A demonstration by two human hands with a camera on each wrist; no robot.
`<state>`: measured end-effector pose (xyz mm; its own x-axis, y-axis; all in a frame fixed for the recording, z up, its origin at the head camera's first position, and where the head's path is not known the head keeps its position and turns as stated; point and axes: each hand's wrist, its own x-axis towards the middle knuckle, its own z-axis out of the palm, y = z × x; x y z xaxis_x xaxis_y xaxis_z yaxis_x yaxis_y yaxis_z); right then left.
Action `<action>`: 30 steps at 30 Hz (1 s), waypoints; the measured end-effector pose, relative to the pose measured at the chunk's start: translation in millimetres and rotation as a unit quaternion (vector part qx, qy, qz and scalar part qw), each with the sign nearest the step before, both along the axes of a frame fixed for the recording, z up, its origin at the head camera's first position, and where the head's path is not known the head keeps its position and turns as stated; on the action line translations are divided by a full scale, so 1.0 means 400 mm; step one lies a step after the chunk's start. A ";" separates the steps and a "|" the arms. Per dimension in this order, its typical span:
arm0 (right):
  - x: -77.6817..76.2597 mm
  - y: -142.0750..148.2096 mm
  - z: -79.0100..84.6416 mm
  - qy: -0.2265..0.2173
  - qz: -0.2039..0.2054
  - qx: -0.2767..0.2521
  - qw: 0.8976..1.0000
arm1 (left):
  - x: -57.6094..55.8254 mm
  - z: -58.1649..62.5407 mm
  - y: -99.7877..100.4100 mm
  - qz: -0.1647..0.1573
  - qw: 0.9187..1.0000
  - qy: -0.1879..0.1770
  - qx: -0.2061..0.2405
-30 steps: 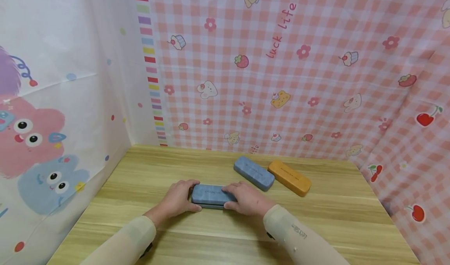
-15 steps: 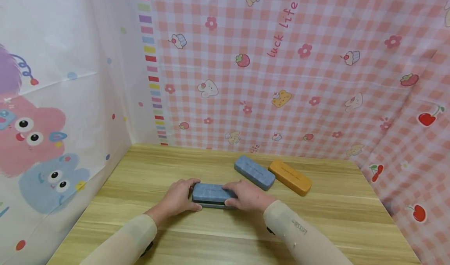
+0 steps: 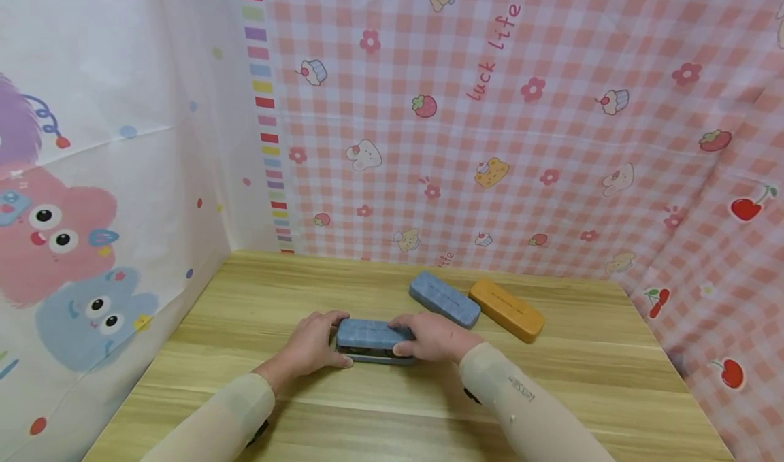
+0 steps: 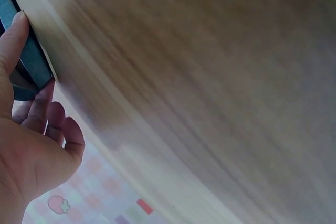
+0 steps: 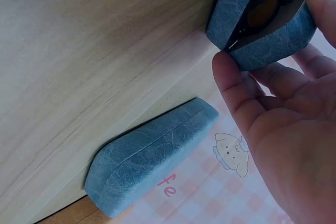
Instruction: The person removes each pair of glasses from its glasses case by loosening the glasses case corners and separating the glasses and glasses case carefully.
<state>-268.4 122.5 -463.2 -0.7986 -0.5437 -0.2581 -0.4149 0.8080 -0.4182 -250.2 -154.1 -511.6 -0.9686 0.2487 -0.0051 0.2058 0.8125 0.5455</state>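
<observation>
A blue glasses case (image 3: pixel 367 331) lies lengthwise before me on the table, its lid partly raised with a dark gap along the front. My left hand (image 3: pixel 311 343) holds its left end, thumb at the front corner and fingers behind. At the right end my right hand (image 3: pixel 436 339) grips the lid, thumb at its front edge. Through the gap, the right wrist view shows sunglasses (image 5: pixel 262 14) with dark brownish lenses inside the case. The left wrist view catches only a corner of the case (image 4: pixel 37 64) beside the thumb.
Behind my right hand lies a second blue glasses case (image 3: pixel 444 300), closed and slanted. An orange glasses case (image 3: pixel 507 310) lies parallel to it on the right. Pink checked cloth (image 3: pixel 392 122) hangs along the back edge of the wooden table (image 3: pixel 367 421).
The lid of the front blue case has gone from nearly closed to partly raised, widening the front gap. My right thumb has risen with it; my left hand has stayed in place.
</observation>
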 end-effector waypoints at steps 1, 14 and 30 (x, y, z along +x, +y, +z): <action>-0.001 0.000 0.003 -0.005 -0.004 -0.002 1.000 | 0.000 0.001 0.000 0.000 1.000 -0.001 0.001; -0.015 0.000 0.005 -0.049 -0.021 -0.020 0.998 | -0.002 -0.003 -0.002 -0.006 1.000 -0.004 0.019; -0.022 0.000 0.010 -0.058 -0.020 -0.020 0.998 | -0.010 -0.013 -0.004 -0.008 0.999 -0.006 0.031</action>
